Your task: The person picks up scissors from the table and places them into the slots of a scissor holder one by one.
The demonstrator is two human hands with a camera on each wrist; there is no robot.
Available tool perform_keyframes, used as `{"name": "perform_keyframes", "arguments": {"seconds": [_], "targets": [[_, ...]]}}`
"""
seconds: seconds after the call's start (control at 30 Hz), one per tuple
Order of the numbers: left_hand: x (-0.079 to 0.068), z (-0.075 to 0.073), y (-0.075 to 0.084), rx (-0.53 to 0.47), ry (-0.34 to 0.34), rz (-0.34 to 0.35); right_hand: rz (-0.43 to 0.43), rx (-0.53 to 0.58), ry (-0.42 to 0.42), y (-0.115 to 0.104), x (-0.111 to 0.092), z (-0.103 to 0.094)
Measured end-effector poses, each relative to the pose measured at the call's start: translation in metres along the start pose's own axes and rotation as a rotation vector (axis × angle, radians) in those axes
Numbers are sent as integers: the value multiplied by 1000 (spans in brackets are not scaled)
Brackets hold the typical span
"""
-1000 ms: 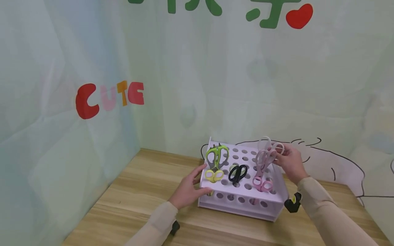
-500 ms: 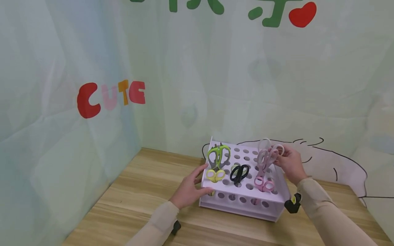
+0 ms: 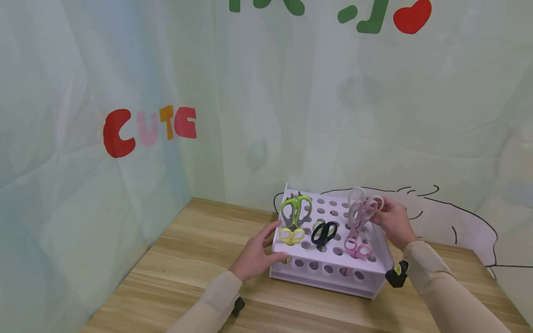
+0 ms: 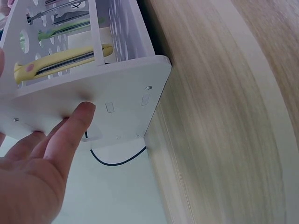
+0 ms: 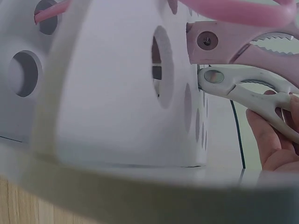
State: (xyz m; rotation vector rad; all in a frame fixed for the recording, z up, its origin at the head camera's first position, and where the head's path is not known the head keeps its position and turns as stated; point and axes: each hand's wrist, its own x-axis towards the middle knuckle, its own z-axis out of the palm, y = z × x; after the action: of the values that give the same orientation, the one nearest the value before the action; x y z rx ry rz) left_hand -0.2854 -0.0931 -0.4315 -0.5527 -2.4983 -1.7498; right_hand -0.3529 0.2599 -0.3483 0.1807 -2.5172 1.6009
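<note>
A lilac-white rack [image 3: 316, 284] with rows of round holes holds several scissors, handles up. My right hand [image 3: 397, 224] grips one handle loop of white kitchen scissors [image 5: 238, 88], whose blades go down into a back hole at the right. Just in front stand pale pink kitchen scissors [image 5: 224, 42] and small pink scissors [image 3: 357, 253]. My left hand [image 3: 256, 259] rests on the rack's left side, fingers extended along the outer panel [image 4: 131, 93] and thumb at the front edge. Near it stand green-and-grey scissors [image 3: 296, 208] and small yellow scissors [image 3: 292, 233].
Black scissors [image 3: 324, 236] stand mid-rack, with a pale green handle partly hidden behind them. The rack sits on a wood-grain table [image 3: 187, 259], close to the back curtain [image 3: 258, 162]. A side curtain [image 3: 54, 208] with coloured letters hangs at the left.
The head view has shifted slightly. Both hands keep their places at the rack, and the white scissors stay in the right hand.
</note>
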Motion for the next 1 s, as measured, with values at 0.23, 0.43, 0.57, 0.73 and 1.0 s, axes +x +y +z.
{"name": "perform_keyframes", "arguments": {"seconds": [0.23,0.43,0.57,0.73,1.0], "targets": [[-1,1,1,10,5,-12,-23,1,-17,2,-2,2],[1,2,4,6,-3,-20,-23,-16,-39,0,-4,-2],[0,1,5,20,-3,-7,-5,-28,-55,-1,-5,-2],[0,-1,3,22,-6,7,17,-10,-53,0,-7,2],[-1,-4,-2,34,-8,-5,77,-20,-63,3,-10,4]]}}
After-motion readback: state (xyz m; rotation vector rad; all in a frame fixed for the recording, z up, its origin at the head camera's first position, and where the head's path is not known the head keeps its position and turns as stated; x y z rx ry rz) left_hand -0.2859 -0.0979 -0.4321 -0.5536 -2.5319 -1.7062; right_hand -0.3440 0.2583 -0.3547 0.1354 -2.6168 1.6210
